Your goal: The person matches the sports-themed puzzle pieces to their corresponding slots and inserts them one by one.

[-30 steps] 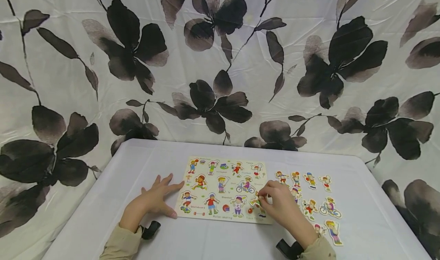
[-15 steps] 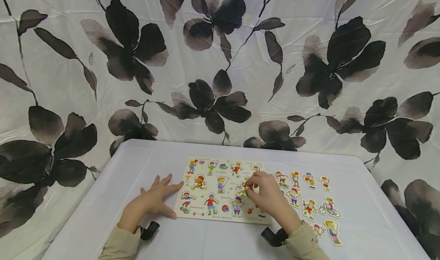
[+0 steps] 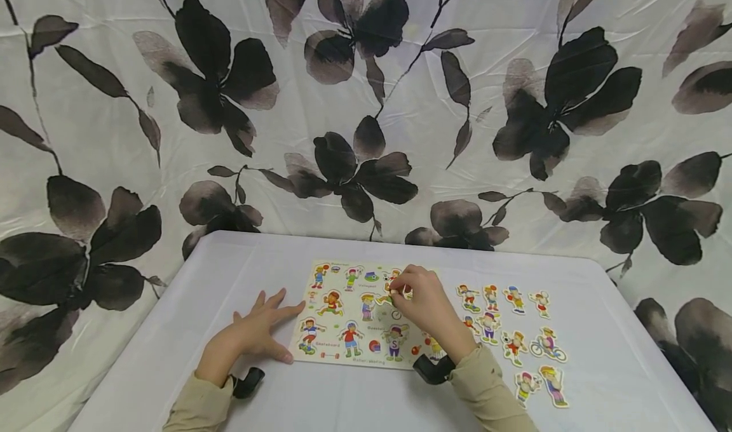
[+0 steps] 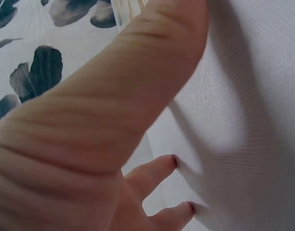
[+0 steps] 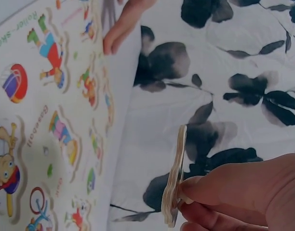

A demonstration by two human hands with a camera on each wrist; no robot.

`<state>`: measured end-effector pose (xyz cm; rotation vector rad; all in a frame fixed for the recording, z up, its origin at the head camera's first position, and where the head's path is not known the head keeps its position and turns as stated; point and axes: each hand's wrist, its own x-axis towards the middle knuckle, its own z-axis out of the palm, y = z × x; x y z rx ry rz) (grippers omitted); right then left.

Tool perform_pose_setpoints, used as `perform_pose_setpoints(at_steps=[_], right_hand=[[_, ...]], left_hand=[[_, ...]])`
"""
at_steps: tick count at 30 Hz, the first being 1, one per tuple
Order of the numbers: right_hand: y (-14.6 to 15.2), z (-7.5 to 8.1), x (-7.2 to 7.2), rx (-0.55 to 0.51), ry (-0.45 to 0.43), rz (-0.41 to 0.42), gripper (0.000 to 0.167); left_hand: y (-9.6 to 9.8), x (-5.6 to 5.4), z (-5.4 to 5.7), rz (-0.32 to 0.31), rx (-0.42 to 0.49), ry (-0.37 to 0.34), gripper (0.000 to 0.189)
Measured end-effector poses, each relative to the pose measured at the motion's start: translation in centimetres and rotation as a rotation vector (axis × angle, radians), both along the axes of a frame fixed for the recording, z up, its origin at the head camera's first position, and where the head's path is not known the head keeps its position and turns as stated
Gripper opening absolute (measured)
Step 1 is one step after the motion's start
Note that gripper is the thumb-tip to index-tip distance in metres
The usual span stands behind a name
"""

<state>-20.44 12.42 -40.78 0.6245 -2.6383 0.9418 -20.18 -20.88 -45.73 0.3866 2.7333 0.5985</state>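
a floral cloth (image 3: 354, 101) hangs behind the white worktop (image 3: 320, 400), which carries a pale puzzle board (image 3: 350, 308) printed with sports figures. the left hand (image 3: 257, 330) lies with fingers spread at the board's left edge, while the right hand (image 3: 422, 298) is above the board, thumb and fingers pinching. loose figure cut-outs (image 3: 515, 348) lie to the board's right, and one thin puzzle piece (image 5: 172, 178), seen edge-on, is in the right hand's pinch, over the board.
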Motion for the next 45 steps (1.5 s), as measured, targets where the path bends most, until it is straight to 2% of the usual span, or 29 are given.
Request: perform_pose_setpoints(at_steps=[6,14,20,31,45], right_hand=[[-0.9,0.4,-0.6,-0.014,-0.001,0.023,0.007],[-2.4,0.9,-1.6,-0.001,0.017,0.062,0.006],[-4.0,1.0,-2.6,0.042,0.065,0.096,0.006],[-7.4,-0.5,-3.9,0.179,0.074,0.146,0.008],[-9.9,-3.6,-4.8,0.242,-0.021,0.143,0.010]], left_hand=[[0.0,-0.1,0.0,-0.006,-0.002,-0.005,0.105],[0.2,0.3,0.9,-0.022,0.023,-0.008,0.104],[0.0,0.2,0.5,-0.025,0.030,-0.013,0.104],[0.0,-0.1,0.4,-0.009,-0.003,-0.039,0.103],[0.0,-0.1,0.4,-0.014,0.002,-0.049,0.103]])
